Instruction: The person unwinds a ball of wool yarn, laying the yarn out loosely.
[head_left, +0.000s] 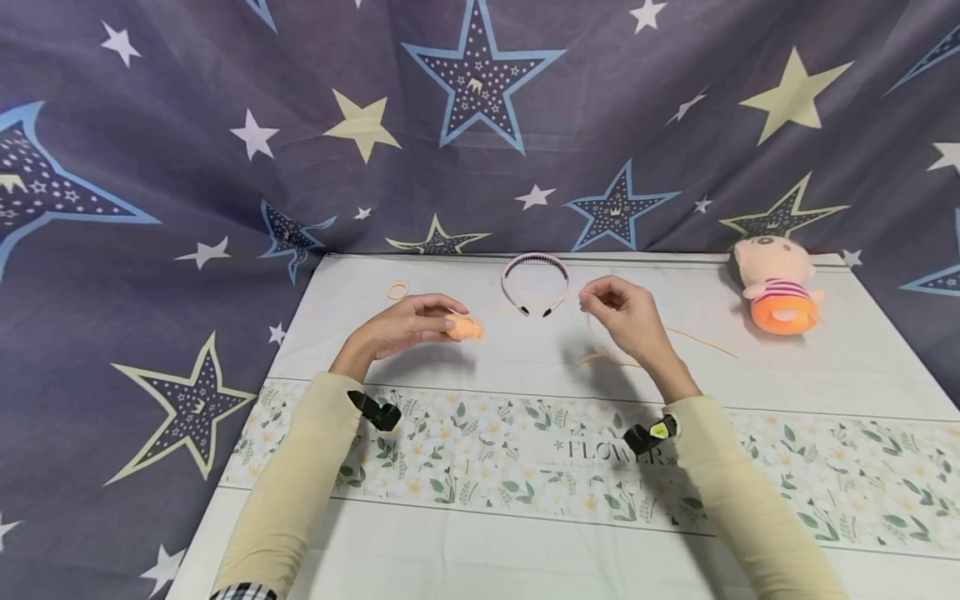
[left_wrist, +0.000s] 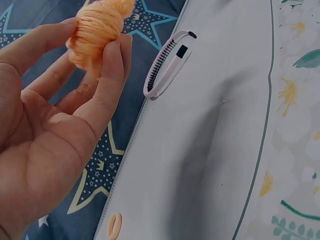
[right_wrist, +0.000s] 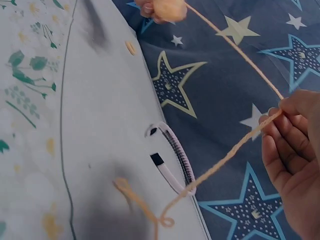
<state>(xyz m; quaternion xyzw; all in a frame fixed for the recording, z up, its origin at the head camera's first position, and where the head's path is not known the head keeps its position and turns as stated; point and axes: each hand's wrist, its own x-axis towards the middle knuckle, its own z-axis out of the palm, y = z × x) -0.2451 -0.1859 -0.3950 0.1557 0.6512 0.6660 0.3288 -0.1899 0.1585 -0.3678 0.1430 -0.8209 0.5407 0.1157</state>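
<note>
A small bundle of orange yarn (left_wrist: 97, 32) is held between the thumb and fingertips of my left hand (head_left: 411, 323), raised over the table. From it a strand of yarn (right_wrist: 235, 47) runs taut across to my right hand (head_left: 626, 310), which pinches it between thumb and forefinger. Past that pinch the loose yarn (right_wrist: 225, 160) slants down, curling into a small loop, and its tail lies on the tabletop. Behind the strand rests a pale pink headband (head_left: 536, 258) with dark comb teeth inside and black tips.
An orange ring (head_left: 397, 290) lies on the white table cover (head_left: 480, 358) beyond my left hand. At the back right lies a plush doll (head_left: 780, 287) with a striped top. A dark star-print curtain (head_left: 225, 192) hangs along the table's back edge.
</note>
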